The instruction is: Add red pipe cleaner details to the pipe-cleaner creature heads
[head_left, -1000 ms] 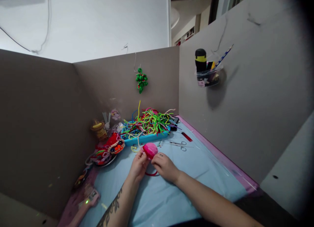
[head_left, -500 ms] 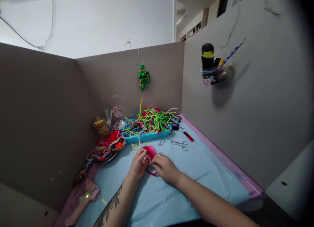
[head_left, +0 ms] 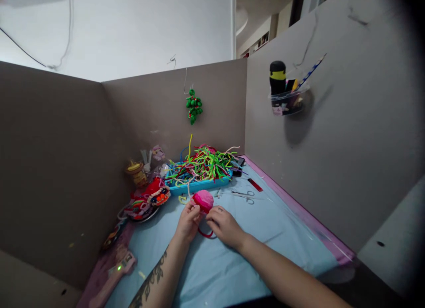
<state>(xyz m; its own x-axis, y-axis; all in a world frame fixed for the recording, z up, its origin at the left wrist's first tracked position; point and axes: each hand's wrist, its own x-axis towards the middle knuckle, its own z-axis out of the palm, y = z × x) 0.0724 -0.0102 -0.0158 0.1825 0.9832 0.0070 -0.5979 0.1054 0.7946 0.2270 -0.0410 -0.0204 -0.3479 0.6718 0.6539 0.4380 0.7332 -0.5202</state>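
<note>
My left hand (head_left: 189, 218) is closed on a rounded pink and red pipe-cleaner piece (head_left: 203, 200), thumb on its red lower edge. The piece is tilted so that its broad pink face shows. At its lower right edge the fingers of my right hand (head_left: 223, 224) are pinched together, partly hiding what is in them. A red pipe cleaner (head_left: 206, 234) loops below the piece, between the two hands, and runs up to the right fingers. Scissors (head_left: 244, 196) lie beyond my right hand, apart from it.
Behind the hands stands a blue tray (head_left: 199, 185) heaped with colourful pipe cleaners (head_left: 209, 161). A plate of finished pieces (head_left: 149, 199) and a pink glue gun (head_left: 116, 272) are at left. A red strip (head_left: 255, 185) lies right. Grey panels (head_left: 308, 135) enclose the blue-covered table (head_left: 275, 259).
The pink and red piece has turned in my left hand, showing more of its pink face. My right hand stays close to its lower edge. The view has shifted slightly.
</note>
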